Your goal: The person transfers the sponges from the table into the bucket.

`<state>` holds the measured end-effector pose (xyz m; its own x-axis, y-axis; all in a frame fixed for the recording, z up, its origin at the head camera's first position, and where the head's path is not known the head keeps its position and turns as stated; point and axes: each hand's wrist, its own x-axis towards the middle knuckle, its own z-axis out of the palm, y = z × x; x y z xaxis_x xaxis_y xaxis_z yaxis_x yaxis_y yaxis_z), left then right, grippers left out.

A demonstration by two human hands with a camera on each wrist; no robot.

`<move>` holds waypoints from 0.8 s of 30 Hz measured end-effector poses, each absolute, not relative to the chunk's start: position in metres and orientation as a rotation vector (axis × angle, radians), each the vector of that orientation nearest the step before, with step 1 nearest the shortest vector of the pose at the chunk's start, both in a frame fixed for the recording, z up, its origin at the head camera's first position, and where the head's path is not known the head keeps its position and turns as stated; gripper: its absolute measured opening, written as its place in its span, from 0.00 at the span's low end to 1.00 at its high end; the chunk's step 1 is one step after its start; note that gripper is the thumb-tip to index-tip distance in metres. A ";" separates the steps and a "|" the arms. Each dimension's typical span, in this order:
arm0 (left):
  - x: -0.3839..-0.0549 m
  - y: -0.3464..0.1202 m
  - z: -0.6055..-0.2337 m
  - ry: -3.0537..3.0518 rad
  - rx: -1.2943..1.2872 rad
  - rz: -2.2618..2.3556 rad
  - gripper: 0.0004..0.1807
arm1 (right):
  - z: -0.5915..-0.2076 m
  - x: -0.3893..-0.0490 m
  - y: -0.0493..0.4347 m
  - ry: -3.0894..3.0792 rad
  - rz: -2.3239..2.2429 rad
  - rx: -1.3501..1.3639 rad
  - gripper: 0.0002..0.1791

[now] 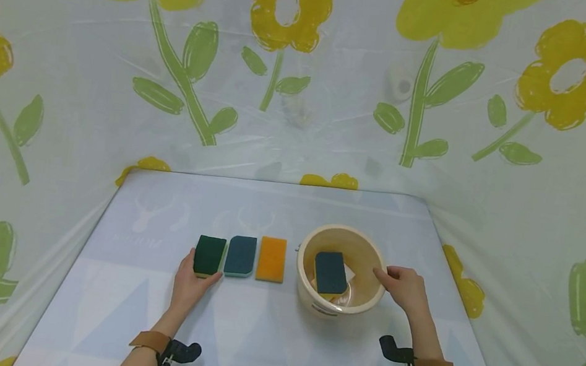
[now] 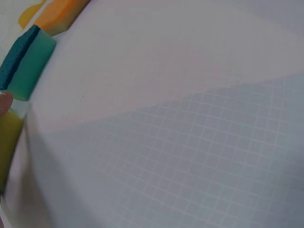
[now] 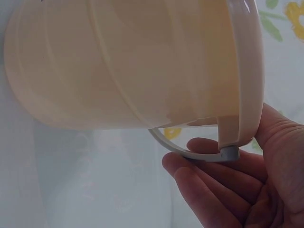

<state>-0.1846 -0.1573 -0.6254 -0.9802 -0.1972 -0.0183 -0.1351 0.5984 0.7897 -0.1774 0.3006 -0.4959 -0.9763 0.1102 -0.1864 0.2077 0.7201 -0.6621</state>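
At the left of a short row, my left hand pinches a dark green sponge between thumb and fingers. Beside it lie a blue-topped sponge and an orange sponge. Only the yellow side of the held sponge and a fingertip show in the left wrist view. My right hand holds a cream bucket at the right of its rim. In the right wrist view, the thumb lies at the rim and the fingers sit by the grey handle. Inside the bucket is a dark blue sponge.
A pale cloth with blue triangles covers the table. Under the dark blue sponge, the bucket holds something yellow and something white, partly hidden. A flower-printed curtain hangs behind the table and along its sides.
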 end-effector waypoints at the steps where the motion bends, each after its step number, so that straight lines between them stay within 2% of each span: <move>1: -0.185 -0.157 -0.626 -2.742 0.286 -1.343 0.52 | -0.496 -0.177 0.301 2.789 -1.098 0.257 0.28; 24: -0.183 -0.159 -0.631 -2.691 0.360 -1.327 0.51 | -0.496 -0.178 0.299 2.788 -1.084 0.266 0.28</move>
<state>-0.1826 -0.1588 -0.6307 -0.9645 -0.2640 0.0024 -0.1588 0.5875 0.7935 -0.1782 0.2991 -0.4962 -0.9748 0.1139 -0.1915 0.2134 0.7249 -0.6549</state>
